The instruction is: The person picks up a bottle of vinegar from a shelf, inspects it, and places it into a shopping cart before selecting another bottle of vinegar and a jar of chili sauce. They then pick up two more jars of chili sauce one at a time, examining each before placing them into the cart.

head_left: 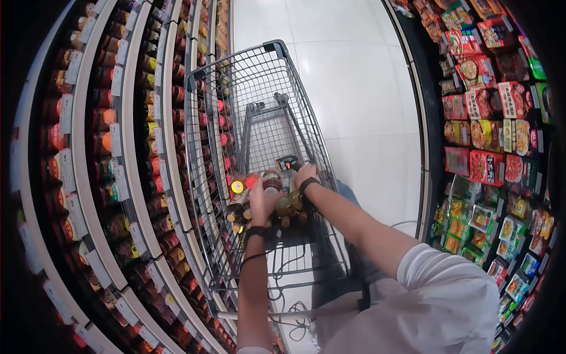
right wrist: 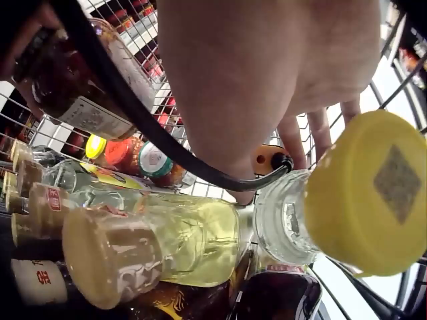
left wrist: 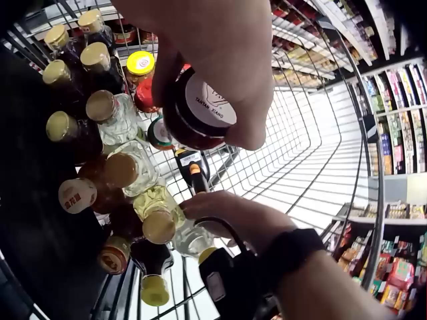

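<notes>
My left hand (head_left: 262,202) grips a glass jar of dark red contents (right wrist: 73,87) by its side, above the near end of a shopping cart (head_left: 312,118). Its black-rimmed lid (left wrist: 208,107) reads TANTAN XIANG. Lower in the cart, my right hand (head_left: 306,175) is beside a black item with an orange part (left wrist: 192,167). In the right wrist view, thumb and fingers lie either side of that orange part; I cannot tell whether they grip it. Close by stand a yellow-capped clear bottle (right wrist: 283,217) and a bottle of pale yellow liquid (right wrist: 197,233).
Several capped bottles (left wrist: 100,113) crowd the cart's near end, with a yellow-lidded jar (head_left: 237,187) beside them. Shelves of jars (head_left: 109,141) line the left. Packaged foods (head_left: 486,135) fill the right display. A loose cable (head_left: 298,318) hangs below the cart.
</notes>
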### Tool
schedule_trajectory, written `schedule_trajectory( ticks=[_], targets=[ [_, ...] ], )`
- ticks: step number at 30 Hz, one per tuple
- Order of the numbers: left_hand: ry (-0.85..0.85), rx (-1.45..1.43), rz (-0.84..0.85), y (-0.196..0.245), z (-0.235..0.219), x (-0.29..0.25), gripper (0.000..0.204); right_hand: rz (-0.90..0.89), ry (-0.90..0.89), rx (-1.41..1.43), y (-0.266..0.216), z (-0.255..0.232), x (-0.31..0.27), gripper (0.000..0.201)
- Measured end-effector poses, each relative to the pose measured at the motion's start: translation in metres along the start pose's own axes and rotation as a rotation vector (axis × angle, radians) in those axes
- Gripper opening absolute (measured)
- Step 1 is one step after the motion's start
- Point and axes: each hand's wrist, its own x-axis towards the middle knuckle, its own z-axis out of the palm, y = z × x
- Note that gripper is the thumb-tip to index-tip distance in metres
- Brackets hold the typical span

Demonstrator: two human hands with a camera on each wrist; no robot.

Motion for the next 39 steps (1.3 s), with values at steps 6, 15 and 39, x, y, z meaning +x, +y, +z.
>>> schedule_trajectory(
  ticks=[6, 15, 39],
  targets=[
    [-0.123, 0.093, 0.085, -0.013, 0.028, 0.014, 0.065, -0.15, 0.258, 0.44, 0.012, -0.033, -0.021, 0.027],
    [-0.132, 0.218, 0.12, -0.024, 0.054, 0.024, 0.063, -0.382, 0.504, 0.495, 0.063, -0.103, -0.155, 0.012],
    [-0.247, 0.428, 0.228, -0.05, 0.109, 0.066, 0.068, -0.501, 0.132, 0.486, 0.122, -0.069, -0.28, 0.017]
  ],
)
